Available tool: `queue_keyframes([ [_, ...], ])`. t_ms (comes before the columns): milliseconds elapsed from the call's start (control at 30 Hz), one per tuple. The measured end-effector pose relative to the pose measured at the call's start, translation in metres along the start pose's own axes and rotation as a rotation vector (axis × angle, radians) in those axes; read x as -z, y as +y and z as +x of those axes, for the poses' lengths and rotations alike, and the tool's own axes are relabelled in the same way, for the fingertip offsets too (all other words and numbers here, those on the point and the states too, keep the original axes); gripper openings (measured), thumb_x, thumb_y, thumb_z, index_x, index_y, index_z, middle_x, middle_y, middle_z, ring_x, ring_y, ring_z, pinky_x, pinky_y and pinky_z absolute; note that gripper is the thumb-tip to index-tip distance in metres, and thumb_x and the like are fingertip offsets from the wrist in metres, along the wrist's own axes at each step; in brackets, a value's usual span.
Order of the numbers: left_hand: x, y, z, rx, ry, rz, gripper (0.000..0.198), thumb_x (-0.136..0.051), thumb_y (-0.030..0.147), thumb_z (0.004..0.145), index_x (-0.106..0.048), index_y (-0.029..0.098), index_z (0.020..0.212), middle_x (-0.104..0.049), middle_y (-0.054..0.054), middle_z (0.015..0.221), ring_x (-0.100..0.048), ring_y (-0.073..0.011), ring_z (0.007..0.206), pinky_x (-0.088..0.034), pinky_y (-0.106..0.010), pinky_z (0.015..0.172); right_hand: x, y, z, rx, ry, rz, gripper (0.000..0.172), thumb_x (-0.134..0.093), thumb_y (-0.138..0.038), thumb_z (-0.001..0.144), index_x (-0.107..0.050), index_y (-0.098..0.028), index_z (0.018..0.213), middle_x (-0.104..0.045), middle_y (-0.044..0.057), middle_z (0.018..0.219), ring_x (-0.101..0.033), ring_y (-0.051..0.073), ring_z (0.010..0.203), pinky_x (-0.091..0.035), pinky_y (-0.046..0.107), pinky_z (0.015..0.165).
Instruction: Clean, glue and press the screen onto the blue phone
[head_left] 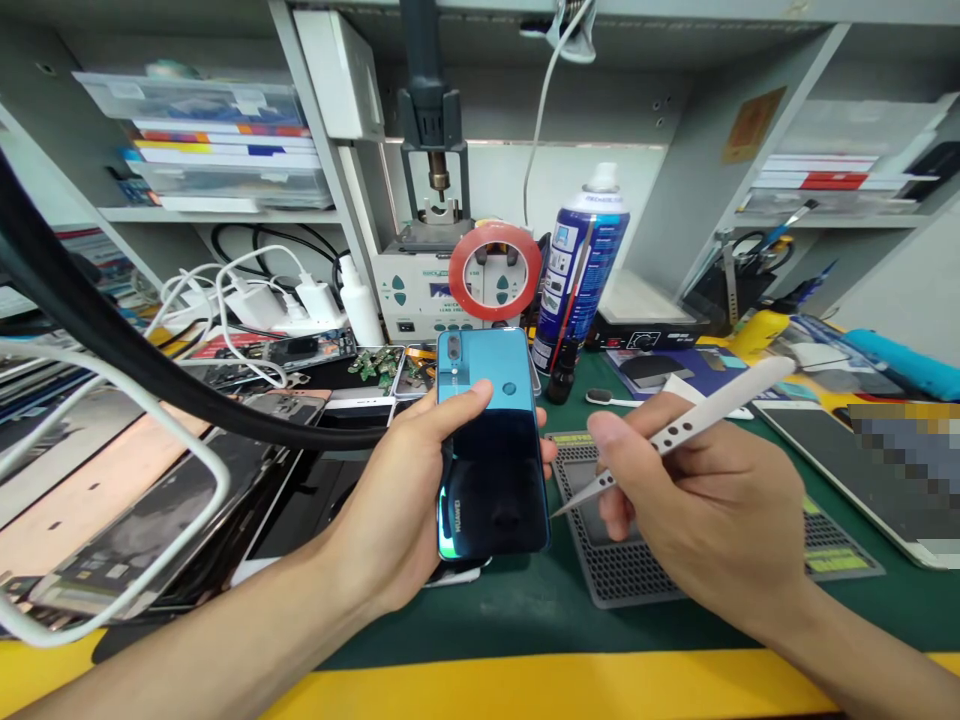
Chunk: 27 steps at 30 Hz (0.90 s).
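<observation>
A blue Huawei phone [495, 470] is held upright in my left hand [416, 480], its glossy back facing me, with my thumb across the back and fingertips round its right edge. White tweezers [697, 415] with round holes are pinched in my right hand [697, 490]. Their tip points left and down, close to the lower right edge of the phone; whether it touches cannot be told. Beneath the tweezers, a grey perforated mat [630, 575] lies on the green work surface [517, 610].
Phone parts [172, 500] and a black cable [247, 405] crowd the left. Behind the phone stand a roll of red tape [463, 272], a blue spray can [581, 270] and a soldering station [397, 290]. A white-framed tablet [840, 470] lies at right.
</observation>
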<state>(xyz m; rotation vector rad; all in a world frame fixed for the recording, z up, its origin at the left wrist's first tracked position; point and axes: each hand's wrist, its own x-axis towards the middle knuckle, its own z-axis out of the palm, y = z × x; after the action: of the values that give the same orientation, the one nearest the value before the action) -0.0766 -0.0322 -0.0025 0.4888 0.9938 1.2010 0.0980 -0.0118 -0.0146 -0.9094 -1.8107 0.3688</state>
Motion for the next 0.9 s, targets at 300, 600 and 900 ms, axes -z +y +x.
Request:
queue_keyframes([
  [300,0.002,-0.003,-0.006,-0.012,-0.075,0.012,0.031,-0.062,0.037,0.089,-0.074,0.012,0.103,-0.077,-0.015,0.096,-0.074,-0.0276,0.082,-0.062,-0.042,0.076,0.000,0.002,0.001,-0.054,0.020,0.032,0.034,-0.063,-0.026,0.094,-0.058,-0.021,0.061,-0.058,-0.009,0.040,-0.053,0.006,0.030,-0.043,0.013,0.035],
  [600,0.002,-0.007,-0.010,-0.040,-0.129,-0.029,0.033,-0.066,0.036,0.088,-0.072,0.020,0.116,-0.077,-0.007,0.099,-0.073,-0.0274,0.092,-0.059,-0.038,0.084,0.001,0.002,0.004,-0.142,0.081,0.080,0.036,-0.063,-0.034,0.093,-0.057,-0.022,0.060,-0.057,-0.006,0.038,-0.052,0.010,0.027,-0.044,0.018,0.033],
  [900,-0.001,-0.006,-0.014,0.023,-0.148,0.018,0.037,-0.063,0.039,0.089,-0.072,0.015,0.116,-0.077,-0.012,0.100,-0.073,-0.0342,0.093,-0.059,-0.049,0.086,0.006,-0.001,0.007,-0.157,0.084,0.087,0.039,-0.062,-0.032,0.094,-0.053,-0.023,0.057,-0.057,-0.005,0.038,-0.052,0.011,0.029,-0.046,0.021,0.035],
])
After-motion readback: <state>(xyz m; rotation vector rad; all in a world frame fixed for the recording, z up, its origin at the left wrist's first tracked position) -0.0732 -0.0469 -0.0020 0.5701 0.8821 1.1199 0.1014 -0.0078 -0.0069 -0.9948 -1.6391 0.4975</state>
